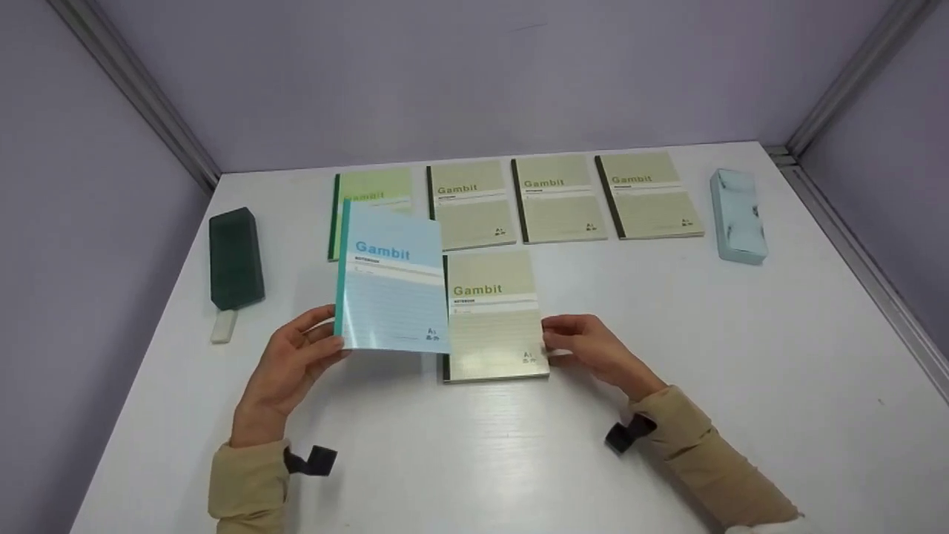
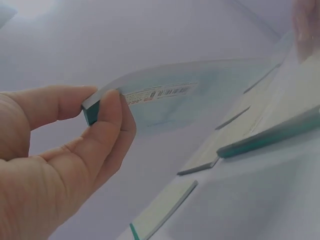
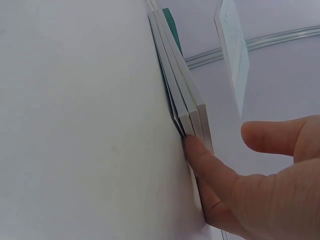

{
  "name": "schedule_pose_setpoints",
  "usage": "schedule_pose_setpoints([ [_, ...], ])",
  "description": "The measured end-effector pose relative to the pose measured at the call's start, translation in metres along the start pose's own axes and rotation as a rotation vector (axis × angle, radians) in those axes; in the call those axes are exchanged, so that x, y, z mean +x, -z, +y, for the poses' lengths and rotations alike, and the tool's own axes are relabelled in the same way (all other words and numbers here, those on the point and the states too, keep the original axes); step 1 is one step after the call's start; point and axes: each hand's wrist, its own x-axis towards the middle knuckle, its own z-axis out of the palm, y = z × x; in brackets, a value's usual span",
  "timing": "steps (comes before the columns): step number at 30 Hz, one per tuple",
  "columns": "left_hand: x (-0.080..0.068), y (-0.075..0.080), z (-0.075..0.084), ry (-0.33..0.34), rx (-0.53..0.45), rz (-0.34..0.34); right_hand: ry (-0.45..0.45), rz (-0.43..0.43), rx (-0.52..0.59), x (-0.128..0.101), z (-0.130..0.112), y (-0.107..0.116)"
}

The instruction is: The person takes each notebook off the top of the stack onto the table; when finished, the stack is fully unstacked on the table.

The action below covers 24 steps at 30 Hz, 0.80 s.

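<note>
My left hand (image 1: 330,335) pinches the lower left corner of a blue "Gambit" notebook (image 1: 393,289) and holds it lifted and tilted above the white table (image 1: 474,460). In the left wrist view the thumb and fingers (image 2: 112,107) clamp that corner, and the notebook's back cover (image 2: 190,100) shows a barcode label. A stack of olive "Gambit" notebooks (image 1: 493,319) lies flat at the table's middle. My right hand (image 1: 556,343) touches its right edge. In the right wrist view the thumb (image 3: 200,160) lies against the stack's edge (image 3: 192,110), with the index finger held apart.
Along the back lie a light green notebook (image 1: 374,189), partly hidden by the blue one, and three olive notebooks (image 1: 556,196). A dark green case (image 1: 236,256) and a white eraser (image 1: 224,326) lie at the left. A pale blue case (image 1: 738,215) lies at the right.
</note>
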Motion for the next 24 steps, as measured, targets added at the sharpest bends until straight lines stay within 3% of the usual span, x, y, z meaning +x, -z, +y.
schedule_pose_setpoints([
  [10,-0.018,0.041,-0.025,0.076,-0.039,0.085,0.013,-0.009,-0.004,0.0,0.001,-0.001],
  [17,-0.021,0.057,-0.042,0.185,0.125,0.108,0.026,-0.024,0.013,-0.001,0.0,-0.002],
  [24,-0.019,0.058,-0.048,0.228,0.306,0.135,0.003,-0.004,0.006,0.0,0.002,-0.001],
])
